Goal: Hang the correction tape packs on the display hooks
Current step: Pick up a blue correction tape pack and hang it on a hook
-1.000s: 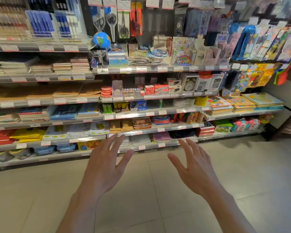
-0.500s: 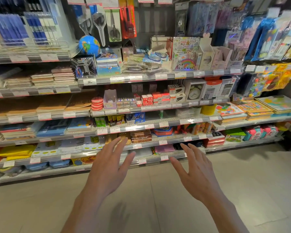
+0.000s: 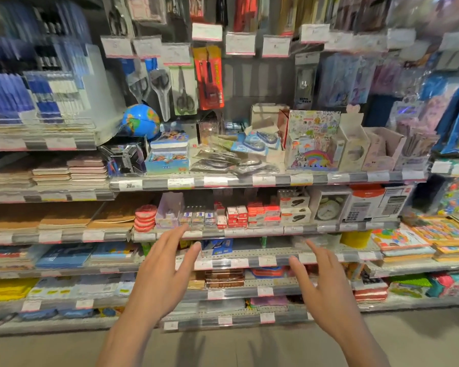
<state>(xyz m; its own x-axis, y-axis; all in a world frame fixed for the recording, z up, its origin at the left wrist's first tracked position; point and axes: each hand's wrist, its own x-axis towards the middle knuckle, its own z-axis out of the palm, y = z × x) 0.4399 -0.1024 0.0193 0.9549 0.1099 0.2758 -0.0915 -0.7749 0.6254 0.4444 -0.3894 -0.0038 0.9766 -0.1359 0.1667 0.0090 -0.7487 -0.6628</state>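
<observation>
A loose heap of clear correction tape packs (image 3: pixel 233 157), some with blue and white cards (image 3: pixel 257 141), lies on the upper middle shelf. Above it a bare stretch of the grey back panel (image 3: pixel 260 80) shows between hanging goods. My left hand (image 3: pixel 162 276) and my right hand (image 3: pixel 326 290) are both held out in front of the lower shelves, fingers spread, holding nothing. Both hands are well below the heap.
Packed scissors (image 3: pixel 164 88) and a red cutter pack (image 3: pixel 210 75) hang above the heap, under white price tags (image 3: pixel 240 43). A globe (image 3: pixel 141 120), a rainbow box (image 3: pixel 313 144), staplers, a clock and stacked notebooks fill the shelves. Grey floor (image 3: pixel 408 345) lies below.
The view has come closer to the shelves and tilted upward. Both open hands have risen and reached forward toward the shelving.
</observation>
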